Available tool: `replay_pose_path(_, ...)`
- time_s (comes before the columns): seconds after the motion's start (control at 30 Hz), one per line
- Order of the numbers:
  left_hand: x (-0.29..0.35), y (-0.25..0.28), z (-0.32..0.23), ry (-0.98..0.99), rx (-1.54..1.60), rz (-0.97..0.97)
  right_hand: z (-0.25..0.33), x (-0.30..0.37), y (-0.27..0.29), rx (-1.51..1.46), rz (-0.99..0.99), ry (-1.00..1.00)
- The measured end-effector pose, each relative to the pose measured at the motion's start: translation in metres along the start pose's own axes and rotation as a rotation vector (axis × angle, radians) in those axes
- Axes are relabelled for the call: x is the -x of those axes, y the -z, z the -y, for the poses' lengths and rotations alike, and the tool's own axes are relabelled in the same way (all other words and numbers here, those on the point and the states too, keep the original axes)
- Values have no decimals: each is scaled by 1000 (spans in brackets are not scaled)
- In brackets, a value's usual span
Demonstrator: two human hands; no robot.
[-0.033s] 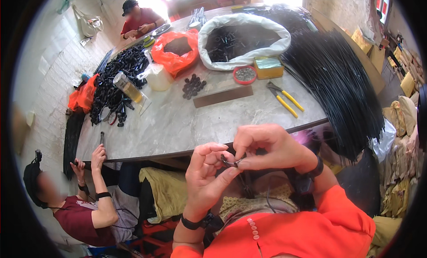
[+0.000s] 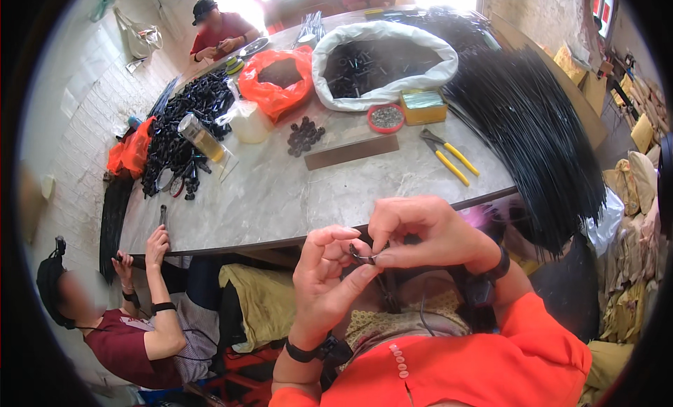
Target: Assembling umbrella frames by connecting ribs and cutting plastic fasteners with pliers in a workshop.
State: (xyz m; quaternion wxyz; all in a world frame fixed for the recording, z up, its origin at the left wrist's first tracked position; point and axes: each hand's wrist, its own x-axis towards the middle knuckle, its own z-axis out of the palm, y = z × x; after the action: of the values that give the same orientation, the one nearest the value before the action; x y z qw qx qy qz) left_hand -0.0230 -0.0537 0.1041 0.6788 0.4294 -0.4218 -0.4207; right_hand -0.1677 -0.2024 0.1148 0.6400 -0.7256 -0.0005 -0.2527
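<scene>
In front of my chest, just off the table's near edge, both my hands meet at a small dark part with a thin shiny metal piece (image 2: 362,257). My left hand (image 2: 328,270) pinches it between thumb and curled fingers. From the other side, my right hand (image 2: 420,235) closes thumb and forefinger at its right end; the fingertips hide the exact shape there. Beyond my right hand on the table lie yellow-handled pliers (image 2: 449,157). A flat brown bar (image 2: 352,152) lies ahead of my hands, with a cluster of small dark round parts (image 2: 306,136) behind it.
A white sack (image 2: 449,56) of black parts, an orange bag (image 2: 305,74), a red dish of small metal bits (image 2: 386,117) and a yellow box (image 2: 425,109) stand farther back. Long black rods (image 2: 533,140) overhang the table's right side. Co-workers sit at left (image 2: 133,337) and far back (image 2: 226,34).
</scene>
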Motion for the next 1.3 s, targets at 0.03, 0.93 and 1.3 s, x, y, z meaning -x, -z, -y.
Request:
replay_pose_path(0.03, 0, 0, 1, -7, 43, 22, 0, 0, 0, 1, 0, -1)
replay_pose_path(0.93, -29, 14, 24, 85, 485, 250, -11, 15, 7, -463, -23, -142)
replay_pose_path(1.3, -21, 15, 27, 49, 503, 267, -21, 12, -5, -618, -16, -74)
